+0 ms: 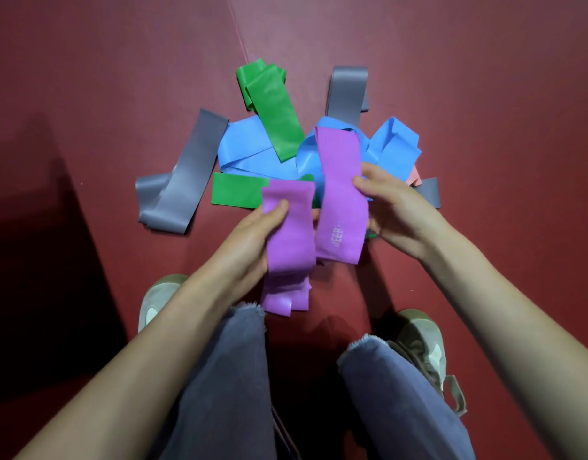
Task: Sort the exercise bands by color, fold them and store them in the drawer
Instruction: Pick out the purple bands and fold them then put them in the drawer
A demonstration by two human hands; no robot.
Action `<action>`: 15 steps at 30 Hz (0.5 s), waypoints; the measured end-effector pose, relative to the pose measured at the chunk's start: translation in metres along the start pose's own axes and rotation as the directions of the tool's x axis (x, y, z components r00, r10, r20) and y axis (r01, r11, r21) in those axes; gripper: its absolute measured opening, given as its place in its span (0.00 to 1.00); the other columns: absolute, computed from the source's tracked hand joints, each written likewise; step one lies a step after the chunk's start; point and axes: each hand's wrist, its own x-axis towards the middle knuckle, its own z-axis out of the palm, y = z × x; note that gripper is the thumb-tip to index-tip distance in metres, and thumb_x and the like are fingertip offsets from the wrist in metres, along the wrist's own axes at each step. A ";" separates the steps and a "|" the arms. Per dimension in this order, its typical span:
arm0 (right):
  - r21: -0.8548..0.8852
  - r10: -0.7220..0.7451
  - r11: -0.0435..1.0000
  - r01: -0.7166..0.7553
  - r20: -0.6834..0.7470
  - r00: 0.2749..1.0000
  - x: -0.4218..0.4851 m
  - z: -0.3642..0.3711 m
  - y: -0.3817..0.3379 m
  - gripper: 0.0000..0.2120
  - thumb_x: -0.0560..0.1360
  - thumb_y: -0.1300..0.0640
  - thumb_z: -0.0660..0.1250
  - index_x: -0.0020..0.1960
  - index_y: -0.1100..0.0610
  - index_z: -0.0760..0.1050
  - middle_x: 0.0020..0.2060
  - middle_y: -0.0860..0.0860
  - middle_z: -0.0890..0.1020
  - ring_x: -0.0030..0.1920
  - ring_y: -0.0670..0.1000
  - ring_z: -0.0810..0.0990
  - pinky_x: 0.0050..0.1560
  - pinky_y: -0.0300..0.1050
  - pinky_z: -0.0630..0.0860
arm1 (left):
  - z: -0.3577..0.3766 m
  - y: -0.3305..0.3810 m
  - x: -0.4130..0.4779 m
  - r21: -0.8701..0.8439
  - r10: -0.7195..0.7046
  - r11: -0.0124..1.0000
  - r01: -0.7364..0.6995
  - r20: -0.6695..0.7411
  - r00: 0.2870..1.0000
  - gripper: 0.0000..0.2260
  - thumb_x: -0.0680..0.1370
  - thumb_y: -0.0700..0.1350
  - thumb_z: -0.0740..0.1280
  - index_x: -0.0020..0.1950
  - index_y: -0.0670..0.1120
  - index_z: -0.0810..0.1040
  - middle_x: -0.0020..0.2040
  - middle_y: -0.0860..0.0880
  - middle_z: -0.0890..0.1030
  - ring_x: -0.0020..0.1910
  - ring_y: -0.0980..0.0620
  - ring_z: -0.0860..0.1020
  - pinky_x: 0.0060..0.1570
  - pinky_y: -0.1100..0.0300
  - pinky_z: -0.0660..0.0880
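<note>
Your left hand (252, 234) has its grip closed on a flat purple rubber exercise band (287, 240), thumb pressed across its upper part, its doubled lower end hanging toward your knees. Your right hand (392, 207) pinches a second purple rubber band with pale lettering (340, 187), just beside the first, at the centre of the frame.

Behind both, in the middle of the frame, lies a loose pile on the dark red ribbed mat floor (485, 94):
- two green flat bands (276, 111), one above the other;
- crumpled light blue bands (243, 147), overlapped by the upper green one;
- grey bands (183, 180) at the left, top and right edges of the pile;
- a salmon-pink band (414, 177), only a corner of it showing past your right hand.

A thin seam (236, 31) runs down the mat from the top of the frame to the pile. A deep shadow (37, 227) covers the left side. Your pale worn sneakers (160, 298) and frayed blue jeans (229, 376) fill the lower frame.
</note>
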 end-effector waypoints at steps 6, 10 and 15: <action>-0.042 -0.141 0.990 0.136 -0.137 0.980 -0.009 0.009 0.002 0.14 0.62 0.63 0.58 0.45 0.52 0.74 0.39 0.51 0.78 0.40 0.49 0.75 0.39 0.40 0.71 | 0.011 -0.003 0.011 0.165 0.173 0.978 -0.127 -0.302 0.937 0.09 0.79 0.44 0.58 0.45 0.46 0.78 0.41 0.48 0.83 0.41 0.49 0.81 0.50 0.53 0.78; -0.302 -0.153 0.949 0.086 -0.205 0.967 -0.017 0.041 0.014 0.10 0.65 0.64 0.61 0.40 0.50 0.73 0.25 0.47 0.75 0.27 0.45 0.70 0.28 0.35 0.66 | 0.023 -0.006 0.014 0.249 0.214 0.960 -0.124 -0.377 0.901 0.09 0.78 0.42 0.62 0.39 0.48 0.77 0.37 0.49 0.79 0.38 0.51 0.75 0.42 0.56 0.73; -0.324 -0.216 0.938 0.122 -0.274 0.937 -0.021 0.061 0.029 0.17 0.73 0.73 0.54 0.50 0.53 0.69 0.17 0.44 0.69 0.19 0.41 0.64 0.23 0.31 0.62 | 0.024 -0.004 0.010 0.196 0.143 0.978 -0.075 -0.359 0.923 0.07 0.77 0.42 0.64 0.39 0.47 0.75 0.40 0.43 0.78 0.38 0.47 0.74 0.37 0.58 0.72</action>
